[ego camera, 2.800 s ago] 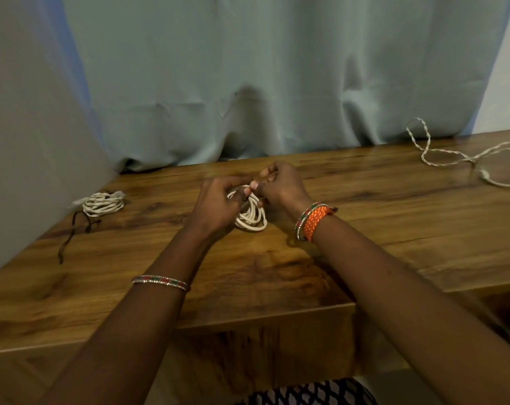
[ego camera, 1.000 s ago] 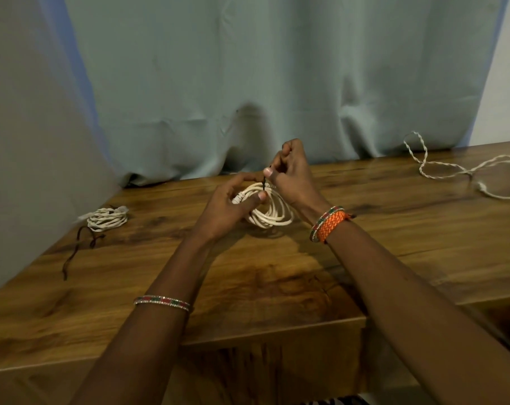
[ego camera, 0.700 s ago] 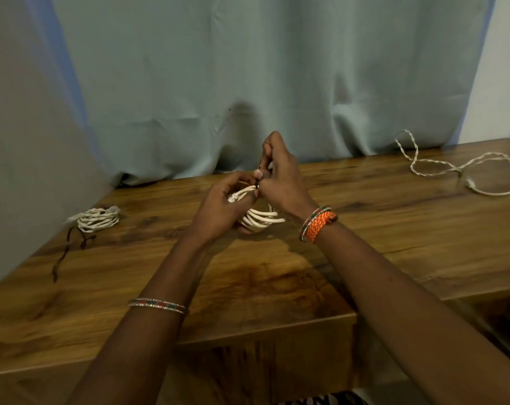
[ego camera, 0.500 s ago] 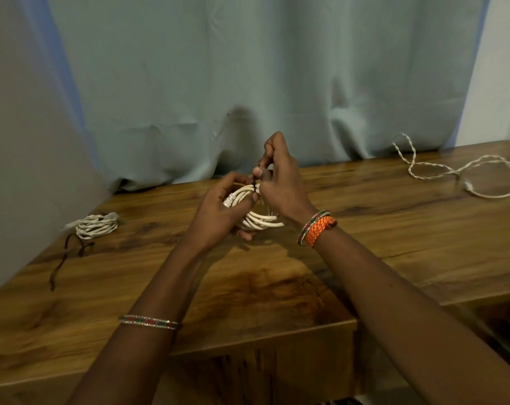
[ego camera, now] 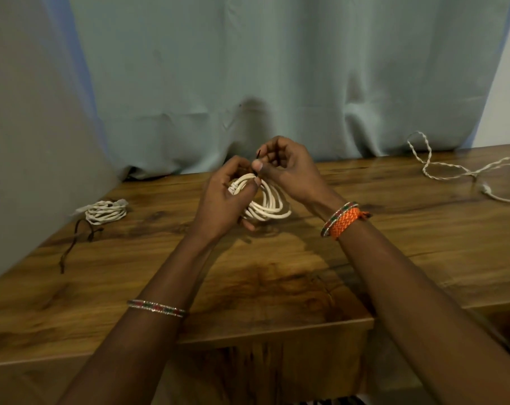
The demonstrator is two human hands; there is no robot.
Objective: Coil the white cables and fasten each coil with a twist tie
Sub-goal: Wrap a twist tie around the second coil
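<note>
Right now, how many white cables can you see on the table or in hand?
3. One coil held in the left hand, one bundled coil at the table's far left, one loose cable at far right. Others may lie out of frame.

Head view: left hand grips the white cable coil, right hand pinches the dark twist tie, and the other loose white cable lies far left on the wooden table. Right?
Not quite. The head view shows the loose white cable far right; far left lies a finished coil.
</note>
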